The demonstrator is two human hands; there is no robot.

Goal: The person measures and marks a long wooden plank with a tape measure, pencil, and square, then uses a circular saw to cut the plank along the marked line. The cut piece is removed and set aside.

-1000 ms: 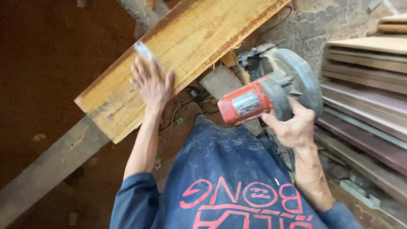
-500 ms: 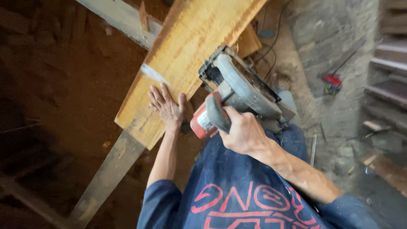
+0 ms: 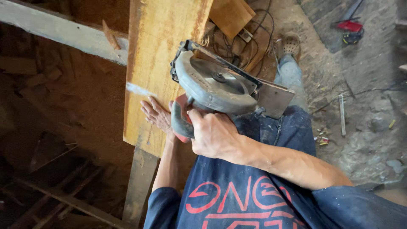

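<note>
head view: i see my right hand (image 3: 214, 135) clenched around the red handle of the circular saw (image 3: 220, 85), its grey blade guard held over the near end of the yellow wooden plank (image 3: 163, 51). my left hand (image 3: 157, 114) lies flat and released on the plank, fingers spread, just beside the saw. the plank rests across a grey beam (image 3: 59, 32). cables (image 3: 258, 25) lie on the dirt floor (image 3: 364, 97) beyond.

No packages, signs or screens in view. Pale whitish strip (image 3: 139, 89), possibly tape or label, on left edge of wooden plank (image 3: 163, 55). Red lettering (image 3: 237, 199) printed across dark blue shirt, bottom centre; too small elsewhere to tell.
</note>
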